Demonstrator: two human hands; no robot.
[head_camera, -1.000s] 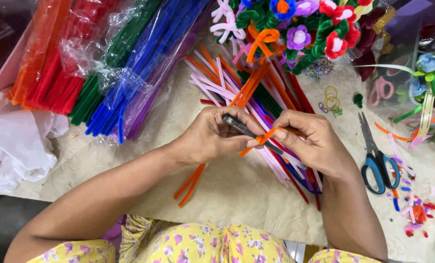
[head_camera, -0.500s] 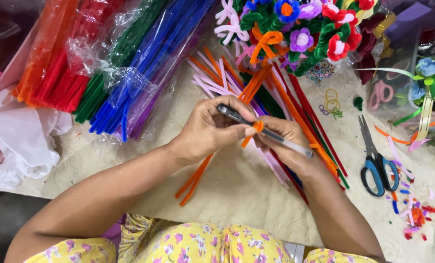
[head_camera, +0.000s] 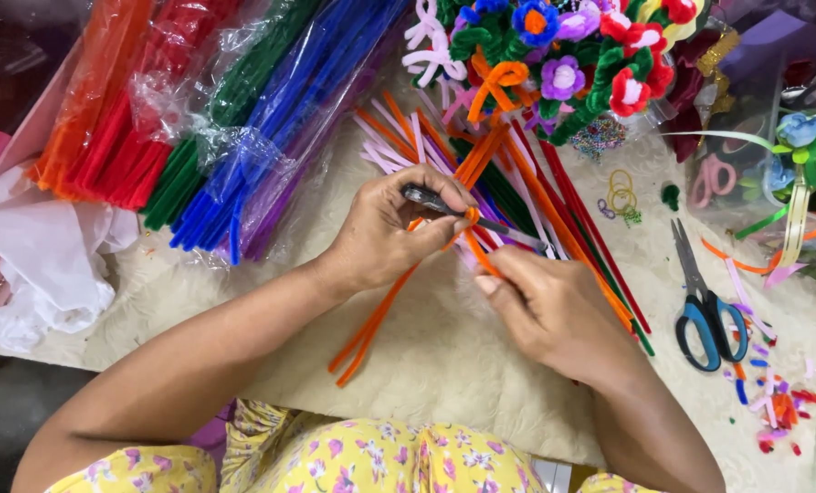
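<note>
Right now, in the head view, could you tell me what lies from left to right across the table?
White plastic bag → bagged orange pipe cleaners → bagged blue pipe cleaners → left hand holding a thin dark tool → right hand → blue-handled scissors → coloured scraps.
</note>
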